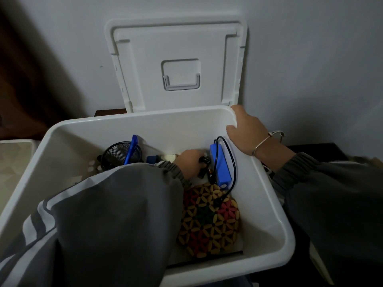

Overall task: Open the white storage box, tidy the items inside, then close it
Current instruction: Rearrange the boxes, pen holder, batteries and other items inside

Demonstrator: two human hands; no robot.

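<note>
Box: your white storage box [267, 206] stood open, its moulded plastic lid [178, 63] propped upright against the wall.
Left hand: your left hand [189, 164] reached deep inside, fingers curled around a small dark object too dim to identify.
Right hand: your right hand [246, 132] gripped the box's far right corner rim.
Contents: a blue rectangular pack [220, 165] looped with black cable, a round woven mat [209, 221] of petal-shaped pieces, and a black mesh cup [119, 154] half hidden behind your sleeve [103, 220].
</note>
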